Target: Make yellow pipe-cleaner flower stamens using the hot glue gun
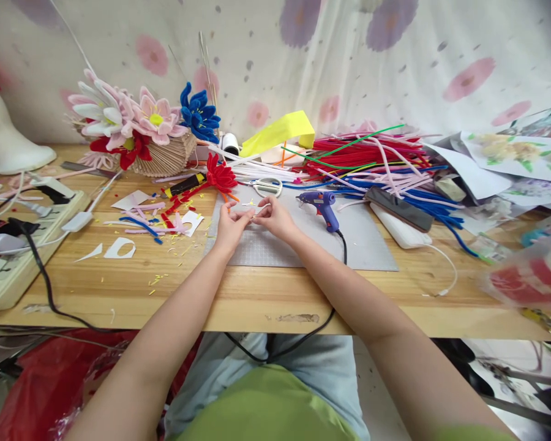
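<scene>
Over the grey cutting mat (367, 248), my left hand (232, 229) and my right hand (276, 219) meet with fingertips pinched together. Between them is a thin white piece that looks like a short pipe cleaner (260, 212); fingers hide most of it. Bits of orange stem (232, 197) show just above my left fingers, and I cannot tell whether they are held. White-handled scissors (270, 186) lie just beyond my hands. To the right, a blue glue gun (321, 205) rests on its side on the mat. A red pipe-cleaner flower (221, 174) lies behind my left hand.
Pipe cleaners (367, 153) in several colours are heaped at the back right, near a phone (398, 208). Finished flowers (156, 119) fill a basket at the back left. Scraps (140, 220) litter the left side beside a power strip (9, 269). A plastic cup (532, 272) stands far right.
</scene>
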`<state>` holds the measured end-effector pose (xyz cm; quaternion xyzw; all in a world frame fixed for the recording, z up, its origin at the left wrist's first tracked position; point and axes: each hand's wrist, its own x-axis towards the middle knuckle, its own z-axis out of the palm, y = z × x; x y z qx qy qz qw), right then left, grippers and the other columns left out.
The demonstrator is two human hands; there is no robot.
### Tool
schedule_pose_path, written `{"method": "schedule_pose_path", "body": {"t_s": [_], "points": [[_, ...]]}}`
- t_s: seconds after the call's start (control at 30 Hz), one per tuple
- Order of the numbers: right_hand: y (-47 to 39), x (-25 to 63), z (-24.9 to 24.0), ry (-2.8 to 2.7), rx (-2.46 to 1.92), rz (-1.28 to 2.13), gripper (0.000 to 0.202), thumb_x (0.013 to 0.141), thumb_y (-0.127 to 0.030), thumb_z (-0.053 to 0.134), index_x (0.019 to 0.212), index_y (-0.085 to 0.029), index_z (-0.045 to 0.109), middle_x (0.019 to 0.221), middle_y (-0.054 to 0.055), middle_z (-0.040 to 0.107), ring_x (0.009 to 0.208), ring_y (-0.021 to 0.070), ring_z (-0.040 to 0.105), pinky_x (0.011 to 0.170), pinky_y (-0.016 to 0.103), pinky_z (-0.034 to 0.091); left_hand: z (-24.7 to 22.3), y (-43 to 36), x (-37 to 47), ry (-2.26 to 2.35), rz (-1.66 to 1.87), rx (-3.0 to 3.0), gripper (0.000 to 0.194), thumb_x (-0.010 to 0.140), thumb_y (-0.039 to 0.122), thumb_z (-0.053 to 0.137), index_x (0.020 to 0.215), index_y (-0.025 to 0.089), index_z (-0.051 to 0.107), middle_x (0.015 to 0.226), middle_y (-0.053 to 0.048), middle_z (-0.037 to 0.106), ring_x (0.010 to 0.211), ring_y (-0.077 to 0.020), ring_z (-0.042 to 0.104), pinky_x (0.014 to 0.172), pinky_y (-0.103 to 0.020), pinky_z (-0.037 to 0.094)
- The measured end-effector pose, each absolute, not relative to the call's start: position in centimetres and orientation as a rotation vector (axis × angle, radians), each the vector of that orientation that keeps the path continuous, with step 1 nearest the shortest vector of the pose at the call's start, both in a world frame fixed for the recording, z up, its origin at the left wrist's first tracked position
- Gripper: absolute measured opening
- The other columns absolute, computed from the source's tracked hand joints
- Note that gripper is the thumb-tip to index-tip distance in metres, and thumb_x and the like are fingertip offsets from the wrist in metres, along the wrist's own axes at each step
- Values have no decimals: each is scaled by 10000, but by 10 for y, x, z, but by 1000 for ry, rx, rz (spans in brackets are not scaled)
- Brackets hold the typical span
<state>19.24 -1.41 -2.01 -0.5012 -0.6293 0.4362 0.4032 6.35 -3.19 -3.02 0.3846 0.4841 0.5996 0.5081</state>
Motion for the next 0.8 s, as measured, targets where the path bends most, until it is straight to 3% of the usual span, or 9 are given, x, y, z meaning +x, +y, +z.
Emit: {"method": "schedule_pose_path", "body": {"t_s": [0.17, 0.33, 0.5, 0.67, 0.8], "points": [[-18, 199, -22, -1449, -1235, 1311, 365, 570, -154, 702, 802, -204, 426, 589, -73, 597, 511, 92, 544, 544, 220, 413, -37, -29, 62, 1243, 1518, 1098, 544, 655, 343, 712, 1108, 220, 439, 798, -7, 642, 853, -173, 645, 743, -297, 514], [-22, 199, -21, -1379, -1163, 1363, 340, 587, -176, 693, 817, -197, 444, 581, -75, 610, 524, 83, 563, 572, 219, 445, -31, -35, 64, 1192, 1365, 1021, 667, 580, 217, 766, 1166, 189, 447, 782, -23, 681, 758, -165, 668, 824, -329, 495], [-25, 196, -19, -1365, -1157, 1416, 311, 602, -156, 660, 810, -202, 433, 568, -79, 612, 517, 82, 573, 585, 226, 461, -24, -40, 65, 1250, 1427, 965, 709, 514, 176, 797, 1132, 172, 449, 690, -1, 668, 682, -156, 665, 809, -324, 490], [-26, 197, -16, -1370, -1137, 1437, 315, 603, -159, 669, 806, -202, 432, 583, -78, 620, 521, 78, 574, 579, 221, 461, -20, -38, 66, 1242, 1488, 867, 726, 539, 108, 769, 1155, 193, 394, 684, 23, 658, 650, -135, 656, 770, -311, 504], [-25, 199, -18, -1403, -1169, 1425, 312, 601, -150, 676, 811, -201, 450, 595, -70, 625, 527, 84, 580, 564, 217, 457, -15, -28, 55, 1204, 1663, 720, 614, 598, 117, 735, 1089, 222, 382, 735, 28, 638, 710, -132, 656, 737, -289, 514]]}}
